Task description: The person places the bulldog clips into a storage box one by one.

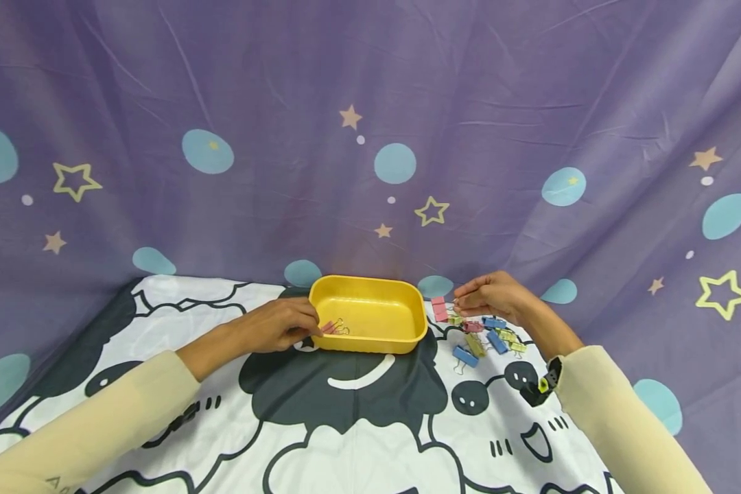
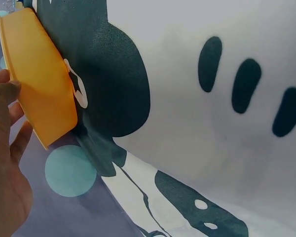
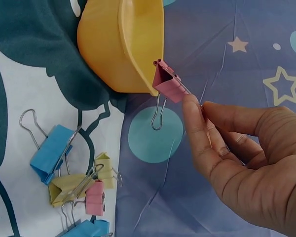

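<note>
My right hand [image 1: 497, 296] pinches a pink binder clip [image 3: 168, 84] by one wire handle between thumb and fingertips. This clip hangs near the right end of the yellow tray [image 1: 370, 343], its other handle pointing down. At the tray's left end, my left hand [image 1: 284, 326] grips the rim, with the thumb on the outer wall in the left wrist view. Inside the tray, right by the left fingertips, lies a pink binder clip [image 1: 330, 328] with its wire handles showing. Below the right hand lie several loose clips, among them a blue binder clip [image 3: 52, 150] and a yellow binder clip [image 3: 68, 187].
A black-and-white cartoon cloth [image 1: 358, 453] covers the table. Behind the tray rises a purple curtain [image 1: 284, 171] printed with stars and blue dots. A dark device [image 1: 540, 384] sits at the right sleeve's cuff.
</note>
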Action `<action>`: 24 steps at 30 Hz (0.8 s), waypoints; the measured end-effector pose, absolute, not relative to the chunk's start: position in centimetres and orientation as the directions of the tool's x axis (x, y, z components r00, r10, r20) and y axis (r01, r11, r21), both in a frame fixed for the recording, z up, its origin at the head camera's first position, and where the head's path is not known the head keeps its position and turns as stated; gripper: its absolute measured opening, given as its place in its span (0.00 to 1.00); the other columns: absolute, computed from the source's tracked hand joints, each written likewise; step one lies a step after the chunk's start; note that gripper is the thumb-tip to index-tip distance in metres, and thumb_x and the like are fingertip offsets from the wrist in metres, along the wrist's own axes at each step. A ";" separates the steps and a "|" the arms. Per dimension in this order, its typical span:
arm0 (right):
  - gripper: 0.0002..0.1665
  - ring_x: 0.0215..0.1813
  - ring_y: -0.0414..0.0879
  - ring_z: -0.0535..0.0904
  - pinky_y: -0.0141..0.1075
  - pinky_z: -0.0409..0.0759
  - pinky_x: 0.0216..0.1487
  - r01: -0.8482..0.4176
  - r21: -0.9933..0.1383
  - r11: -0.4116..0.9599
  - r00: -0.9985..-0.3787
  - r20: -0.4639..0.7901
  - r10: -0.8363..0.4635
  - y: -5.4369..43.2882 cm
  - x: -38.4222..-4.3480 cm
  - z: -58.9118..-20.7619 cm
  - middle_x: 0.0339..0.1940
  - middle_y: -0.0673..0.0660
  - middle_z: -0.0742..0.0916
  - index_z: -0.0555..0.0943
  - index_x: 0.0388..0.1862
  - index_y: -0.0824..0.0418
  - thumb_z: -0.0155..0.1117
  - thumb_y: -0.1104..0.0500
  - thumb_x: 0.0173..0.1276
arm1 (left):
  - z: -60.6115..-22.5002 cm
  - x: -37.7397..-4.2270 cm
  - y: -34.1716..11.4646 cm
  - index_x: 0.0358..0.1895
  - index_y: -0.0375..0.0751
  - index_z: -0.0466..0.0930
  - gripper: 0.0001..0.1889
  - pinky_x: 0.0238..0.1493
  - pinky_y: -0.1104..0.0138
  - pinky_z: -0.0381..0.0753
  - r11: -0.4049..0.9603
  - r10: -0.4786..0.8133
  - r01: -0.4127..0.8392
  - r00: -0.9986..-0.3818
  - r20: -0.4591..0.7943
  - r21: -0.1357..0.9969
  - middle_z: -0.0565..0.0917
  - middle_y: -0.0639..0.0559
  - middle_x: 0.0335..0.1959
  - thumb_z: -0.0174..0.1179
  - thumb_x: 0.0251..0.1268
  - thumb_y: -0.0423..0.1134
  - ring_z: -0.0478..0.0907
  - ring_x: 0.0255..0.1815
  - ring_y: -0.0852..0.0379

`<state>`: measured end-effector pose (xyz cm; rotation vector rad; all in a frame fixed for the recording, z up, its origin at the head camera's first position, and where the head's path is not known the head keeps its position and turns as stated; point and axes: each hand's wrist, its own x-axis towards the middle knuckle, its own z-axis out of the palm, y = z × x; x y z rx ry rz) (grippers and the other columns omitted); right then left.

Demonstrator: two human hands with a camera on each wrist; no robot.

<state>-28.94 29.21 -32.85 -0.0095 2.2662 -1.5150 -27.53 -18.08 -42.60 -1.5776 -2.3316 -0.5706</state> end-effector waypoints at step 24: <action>0.23 0.45 0.47 0.96 0.44 0.94 0.60 0.240 -0.903 0.356 -0.912 -0.336 -0.235 25.2 -30.8 -33.2 0.42 0.56 0.96 0.80 0.70 0.81 0.66 0.76 0.79 | -42.5 -27.3 -18.0 0.47 0.47 0.98 0.12 0.53 0.59 0.90 0.385 0.806 0.903 -0.430 0.406 0.190 0.93 0.57 0.45 0.74 0.69 0.25 0.85 0.51 0.59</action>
